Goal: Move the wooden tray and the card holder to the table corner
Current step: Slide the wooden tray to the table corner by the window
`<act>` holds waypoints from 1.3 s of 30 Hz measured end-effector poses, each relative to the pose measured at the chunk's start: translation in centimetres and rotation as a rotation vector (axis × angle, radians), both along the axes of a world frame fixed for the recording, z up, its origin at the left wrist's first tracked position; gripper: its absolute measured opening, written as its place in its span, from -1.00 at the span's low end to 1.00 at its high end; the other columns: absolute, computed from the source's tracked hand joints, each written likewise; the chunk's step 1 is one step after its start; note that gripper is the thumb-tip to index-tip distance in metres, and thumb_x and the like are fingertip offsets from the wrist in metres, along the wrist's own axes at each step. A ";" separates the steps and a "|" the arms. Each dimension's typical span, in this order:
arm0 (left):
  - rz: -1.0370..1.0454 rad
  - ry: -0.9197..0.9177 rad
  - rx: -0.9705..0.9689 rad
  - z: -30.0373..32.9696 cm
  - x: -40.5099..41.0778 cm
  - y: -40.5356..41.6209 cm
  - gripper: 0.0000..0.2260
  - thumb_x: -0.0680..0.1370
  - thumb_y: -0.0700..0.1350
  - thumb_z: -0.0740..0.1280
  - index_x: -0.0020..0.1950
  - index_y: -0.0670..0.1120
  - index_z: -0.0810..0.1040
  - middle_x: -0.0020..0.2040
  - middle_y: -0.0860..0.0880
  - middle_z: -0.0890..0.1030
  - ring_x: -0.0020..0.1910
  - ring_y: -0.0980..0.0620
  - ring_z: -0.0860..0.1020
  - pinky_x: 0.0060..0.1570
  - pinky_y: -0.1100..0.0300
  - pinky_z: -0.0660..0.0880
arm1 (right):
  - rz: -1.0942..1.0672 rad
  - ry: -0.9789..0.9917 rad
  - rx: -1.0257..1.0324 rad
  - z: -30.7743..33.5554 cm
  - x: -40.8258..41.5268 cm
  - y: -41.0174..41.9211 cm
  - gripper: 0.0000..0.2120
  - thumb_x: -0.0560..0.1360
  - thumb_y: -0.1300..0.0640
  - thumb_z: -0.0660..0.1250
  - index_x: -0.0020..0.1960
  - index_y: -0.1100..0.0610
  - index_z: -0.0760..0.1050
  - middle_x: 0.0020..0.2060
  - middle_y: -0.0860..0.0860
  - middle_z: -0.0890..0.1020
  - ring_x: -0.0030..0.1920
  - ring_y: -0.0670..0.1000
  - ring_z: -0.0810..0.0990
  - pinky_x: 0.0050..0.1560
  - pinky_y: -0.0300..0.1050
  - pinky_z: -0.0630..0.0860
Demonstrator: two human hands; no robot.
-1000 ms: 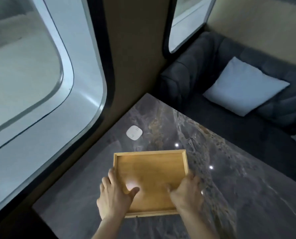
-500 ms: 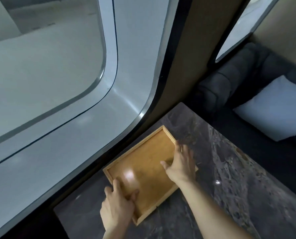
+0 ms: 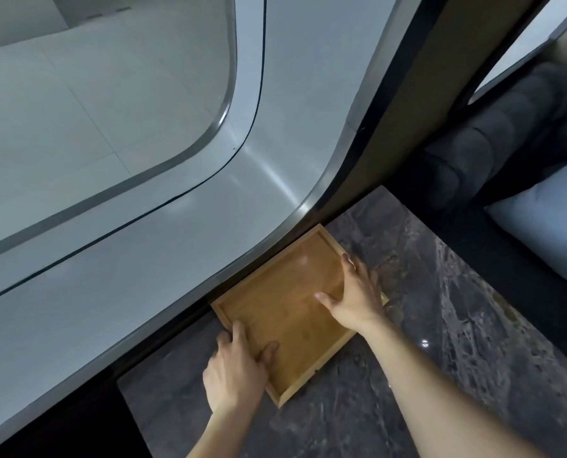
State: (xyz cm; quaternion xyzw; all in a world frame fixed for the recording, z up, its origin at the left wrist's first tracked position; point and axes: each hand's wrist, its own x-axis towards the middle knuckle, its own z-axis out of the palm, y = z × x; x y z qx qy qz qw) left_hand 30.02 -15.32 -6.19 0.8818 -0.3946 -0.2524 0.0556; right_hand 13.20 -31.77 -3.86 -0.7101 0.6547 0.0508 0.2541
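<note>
The empty wooden tray [image 3: 285, 302] lies flat on the dark marble table [image 3: 457, 325], one long side against the wall under the big window. My left hand [image 3: 235, 368] grips its near-left rim, thumb inside the tray and fingers over the outer edge. My right hand [image 3: 358, 295] holds the right rim the same way, thumb on the tray floor. No card holder shows anywhere in the view.
A large curved window frame [image 3: 275, 180] runs along the table's left side. A dark sofa [image 3: 473, 153] with a pale cushion [image 3: 546, 219] stands beyond the table's far edge. The marble stretches to the right and toward me.
The tray has slid left and been turned, from the table's middle to flush against the window wall. The small white object seen a second ago is out of sight.
</note>
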 end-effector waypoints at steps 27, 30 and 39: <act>-0.700 -0.084 -0.091 -0.6 -2.9 -1.9 0.06 0.26 0.45 0.40 0.58 0.21 -0.11 0.64 -0.07 -0.03 0.60 -0.24 -0.16 0.52 -0.31 -0.01 | 0.393 0.140 -0.028 0.3 -4.3 6.1 -0.23 0.56 0.05 0.47 0.60 -0.22 0.13 0.66 0.06 -0.06 0.64 0.17 -0.09 0.42 0.18 0.49; -0.694 -0.083 -0.083 -0.5 -2.9 -2.1 0.03 0.26 0.45 0.38 0.58 0.19 -0.05 0.64 -0.07 -0.01 0.60 -0.25 -0.15 0.51 -0.33 0.00 | 0.411 0.176 -0.034 0.0 -4.3 6.2 -0.22 0.56 0.01 0.46 0.61 -0.23 0.08 0.66 0.09 -0.06 0.64 0.20 -0.07 0.51 0.24 0.36; -0.694 -0.125 -0.058 0.2 -3.3 -2.0 0.05 0.25 0.50 0.32 0.60 0.16 -0.08 0.63 -0.12 0.03 0.58 -0.29 -0.08 0.50 -0.33 -0.02 | 0.365 0.197 -0.063 0.5 -5.1 7.1 -0.03 0.49 -0.15 0.49 0.63 -0.18 -0.12 0.66 0.12 -0.10 0.64 0.20 -0.17 0.59 0.35 -0.01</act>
